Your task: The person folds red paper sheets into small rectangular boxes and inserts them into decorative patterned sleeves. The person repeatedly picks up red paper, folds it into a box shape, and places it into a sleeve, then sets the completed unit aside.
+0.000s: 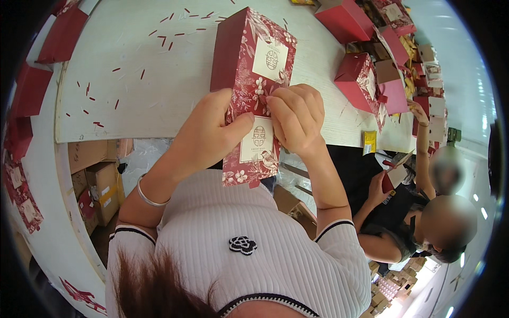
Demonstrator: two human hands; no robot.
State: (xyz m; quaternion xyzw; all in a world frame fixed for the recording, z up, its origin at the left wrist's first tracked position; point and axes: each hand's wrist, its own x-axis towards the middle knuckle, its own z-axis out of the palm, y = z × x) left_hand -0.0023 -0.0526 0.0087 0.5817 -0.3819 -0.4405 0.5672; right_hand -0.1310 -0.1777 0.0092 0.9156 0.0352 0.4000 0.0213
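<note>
A dark red gift box (229, 50) with white flower print and cream label panels lies on the table's near edge. Its printed flap (249, 172) reaches over the edge toward me, and a bit of red ribbon (254, 184) shows at the flap's end. My left hand (220, 124) is closed on the box's left side, thumb pressed on the flap. Closed fingers of my right hand (297, 114) pinch at the right edge, where lid and flap meet. Something dark red shows at those fingertips; whether it is ribbon, I cannot tell.
Small dark red strips (163, 40) are scattered over the white table (132, 100). More red boxes (355, 79) stand at right, near a yellow packet (369, 142). Two people work on the right, one holding a box (395, 177). Cardboard cartons (102, 185) sit beneath the table.
</note>
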